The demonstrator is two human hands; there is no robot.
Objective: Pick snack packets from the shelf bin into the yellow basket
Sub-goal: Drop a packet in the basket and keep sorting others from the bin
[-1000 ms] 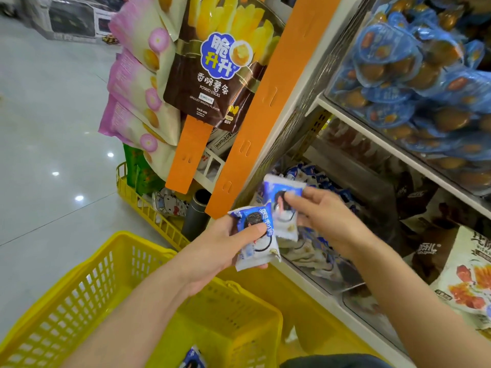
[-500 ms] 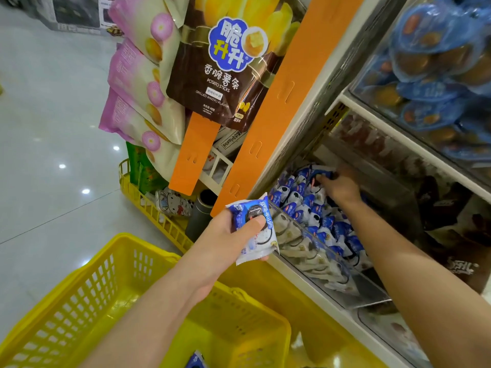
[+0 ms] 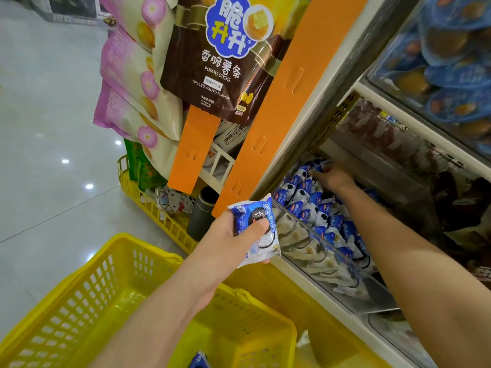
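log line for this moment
left hand: holds snack packet | right hand: on packets in shelf bin | yellow basket: blue packet inside

The basket (image 3: 79,301) is plain yellow with a grid of slots, the lone snack packet (image 3: 259,229) and the bin packets (image 3: 305,197) blue and white with dark round prints, the hanging strips (image 3: 287,96) orange, the brown bag (image 3: 212,83) blue-badged, and the pink-and-cream bags (image 3: 125,75) marked with ringed circles.

Left hand (image 3: 228,235), right hand (image 3: 332,177) bare; both forearms bare to frame edge.
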